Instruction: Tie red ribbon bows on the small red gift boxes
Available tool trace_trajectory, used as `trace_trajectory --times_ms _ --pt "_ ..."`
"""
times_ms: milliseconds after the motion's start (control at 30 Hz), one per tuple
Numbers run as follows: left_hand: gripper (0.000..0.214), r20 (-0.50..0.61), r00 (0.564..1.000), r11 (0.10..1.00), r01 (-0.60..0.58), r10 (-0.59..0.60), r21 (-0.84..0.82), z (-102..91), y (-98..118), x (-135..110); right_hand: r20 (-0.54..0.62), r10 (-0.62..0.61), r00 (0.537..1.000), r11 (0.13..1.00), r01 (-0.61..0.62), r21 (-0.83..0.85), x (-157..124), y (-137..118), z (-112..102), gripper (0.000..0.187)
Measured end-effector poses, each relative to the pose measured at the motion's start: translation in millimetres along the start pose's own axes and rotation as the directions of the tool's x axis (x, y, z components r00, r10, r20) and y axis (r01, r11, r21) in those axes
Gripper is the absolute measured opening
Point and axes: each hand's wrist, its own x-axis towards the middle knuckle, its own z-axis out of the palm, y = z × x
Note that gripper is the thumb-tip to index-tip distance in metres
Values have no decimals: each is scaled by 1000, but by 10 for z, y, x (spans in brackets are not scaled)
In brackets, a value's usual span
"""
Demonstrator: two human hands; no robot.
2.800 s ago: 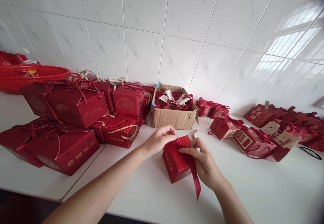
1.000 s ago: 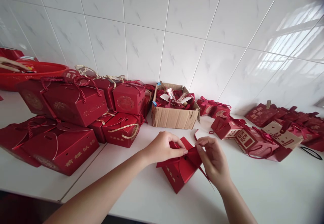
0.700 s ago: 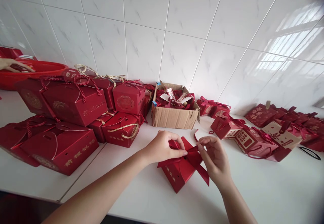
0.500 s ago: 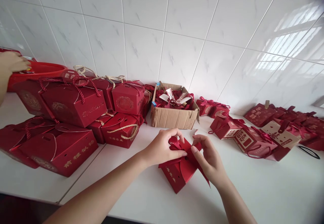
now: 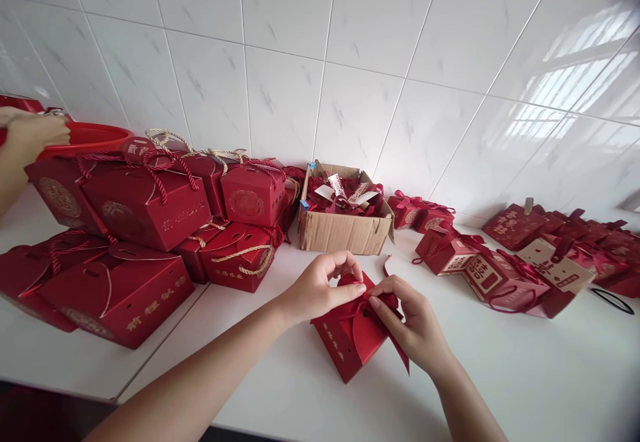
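A small red gift box [image 5: 345, 349] with gold lettering stands on the white table just below both of my hands. Dark red ribbon [image 5: 401, 349] lies over its top, gathered in loops, with a tail hanging down on the right side. My left hand [image 5: 327, 285] pinches the ribbon at the upper left of the box. From the right, my right hand [image 5: 413, 319] has its thumb and fingers closed on the ribbon near the middle of the box top. The fingers partly hide the knot or bow there.
Stacked red gift boxes [image 5: 145, 202] with rope handles fill the left. Behind stands a cardboard carton [image 5: 345, 232] of ribbons and tags. More boxes [image 5: 505, 282] and a black loop [image 5: 611, 301] lie at right. Another person's hand [image 5: 37, 132] is by a red basin [image 5: 100, 134].
My right hand has moved left, closer to my left hand, drawing the ribbon in over the box top. At far left, the other person's hand has shifted right and slightly down.
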Motion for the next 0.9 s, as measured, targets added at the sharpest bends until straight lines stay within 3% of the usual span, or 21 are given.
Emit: trace_trajectory --times_ms 167,267,400,533,733,900 --pt "21 29 995 968 99 -95 -232 -14 -16 -7 -51 89 995 993 -85 77 -23 27 2 19" --pt "20 51 995 963 97 -87 -251 -30 -22 -7 -126 94 988 994 -87 62 -26 83 1 22" --pt "12 -5 1000 1000 -11 11 -11 1 -37 -5 -154 113 982 989 -96 112 -16 119 -3 22" --pt "12 -17 989 953 -135 145 270 76 -86 -6 -147 112 983 987 -93 130 -16 103 -9 19" --pt "30 -49 992 934 -92 116 345 100 -125 -16 -156 109 982 986 -86 144 -43 119 -14 19" --pt "27 -49 992 927 -87 112 366 79 -108 -13 -150 109 983 980 -81 181 -54 132 -12 16"
